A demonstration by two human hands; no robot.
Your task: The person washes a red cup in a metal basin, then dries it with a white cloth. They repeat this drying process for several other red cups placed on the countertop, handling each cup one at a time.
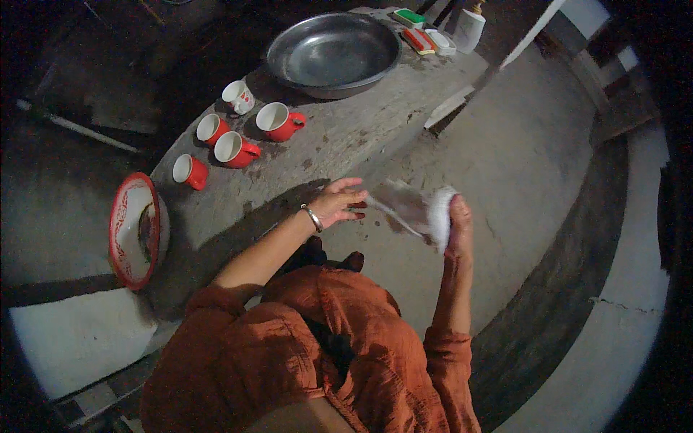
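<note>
A whitish cloth (439, 216), smeared by motion, hangs bunched in my right hand (460, 224), whose fingers are closed round it. A thin, see-through-looking part of it stretches left toward my left hand (339, 205). My left hand, with a silver bangle at the wrist, has its fingers apart beside that end; whether the fingertips touch it, I cannot tell. Both hands are in front of my lap, short of the concrete ledge (361, 133). On the ledge stand red mugs (276, 123) with pale insides and a white patterned mug (238, 98).
A wide metal basin (328, 54) sits on the ledge's far part. Beyond it are a green-and-white item (409, 17), a red item (419, 41), a white dish (441, 42) and a white pump bottle (469, 30). A red-rimmed enamel basin (162, 231) leans at the left.
</note>
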